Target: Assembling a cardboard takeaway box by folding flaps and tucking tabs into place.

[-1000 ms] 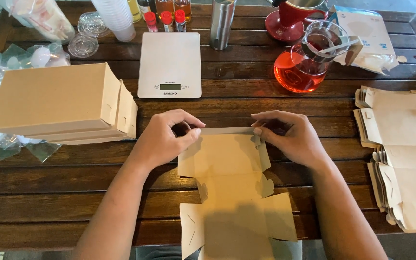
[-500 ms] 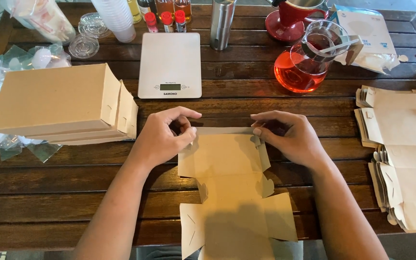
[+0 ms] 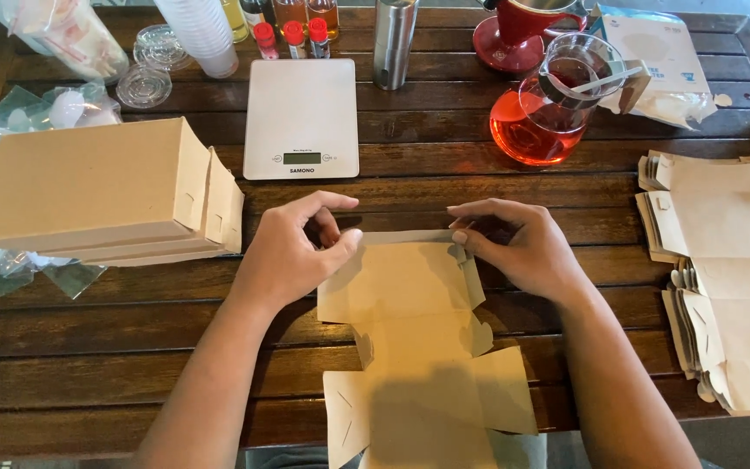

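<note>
A flat brown cardboard box blank (image 3: 418, 347) lies on the dark wooden table (image 3: 115, 347) in front of me. My left hand (image 3: 292, 247) pinches its far left corner between thumb and fingers. My right hand (image 3: 518, 243) holds the far right corner, fingertips on the top flap. The blank's far edge is being folded up between both hands. Its near flaps hang over the table's front edge.
A pile of folded brown boxes (image 3: 97, 195) sits at the left, a stack of flat blanks (image 3: 726, 278) at the right. Behind stand a white kitchen scale (image 3: 301, 117), a glass jug of red liquid (image 3: 549, 104), a metal cylinder (image 3: 392, 39), small bottles and plastic lids.
The left fingers have lifted and spread a little while the thumb stays on the corner. The right hand and the blank have barely moved.
</note>
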